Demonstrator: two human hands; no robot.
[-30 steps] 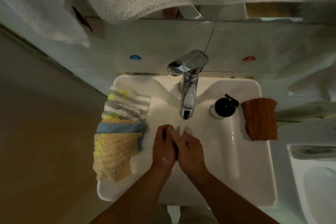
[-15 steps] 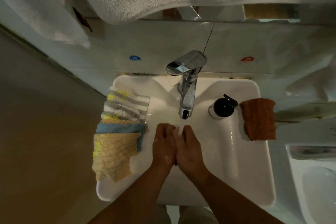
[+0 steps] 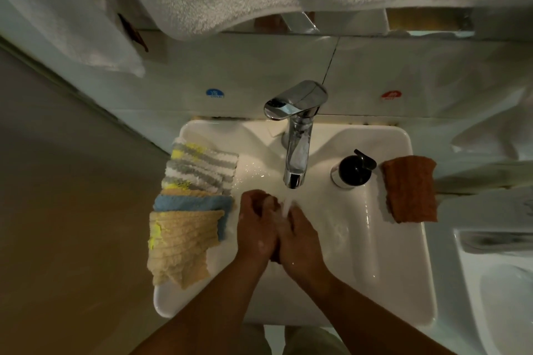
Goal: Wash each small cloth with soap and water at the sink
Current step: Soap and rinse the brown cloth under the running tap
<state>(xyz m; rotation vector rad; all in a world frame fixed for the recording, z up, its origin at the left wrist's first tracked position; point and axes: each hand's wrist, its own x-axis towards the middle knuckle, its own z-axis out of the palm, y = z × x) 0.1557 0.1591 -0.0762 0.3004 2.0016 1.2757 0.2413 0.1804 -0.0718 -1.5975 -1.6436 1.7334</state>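
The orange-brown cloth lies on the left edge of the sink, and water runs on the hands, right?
Not quite. The head view shows the orange-brown ribbed cloth on the right edge of the white sink, beside the black soap pump bottle. Water does run from the chrome tap onto the left hand and right hand.

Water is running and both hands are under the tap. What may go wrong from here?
1. The beige cloth sits at the edge of the sink rim close to the left hand; a nudge might knock it off.
2. The stream from the tap hits the right hand, and droplets already lie beside the striped cloth; more splash may soak it.
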